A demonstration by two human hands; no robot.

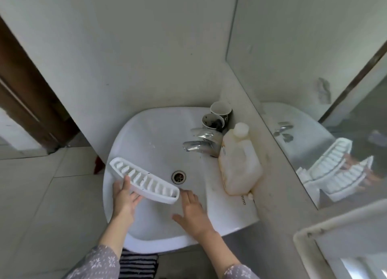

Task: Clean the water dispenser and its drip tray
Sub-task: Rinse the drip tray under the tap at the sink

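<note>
Drip tray (144, 179) over sink (146, 136) left rim, left hand (125, 197) gripping its edge, right hand (193, 212) spread, released, over basin.

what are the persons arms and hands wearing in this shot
Both hands are bare: the left hand and right hand show no gloves, rings or watch. Each forearm is uncovered down to a loose grey fabric sleeve with a small white floral print, the left sleeve and the right sleeve, at the bottom edge of the view.
</note>
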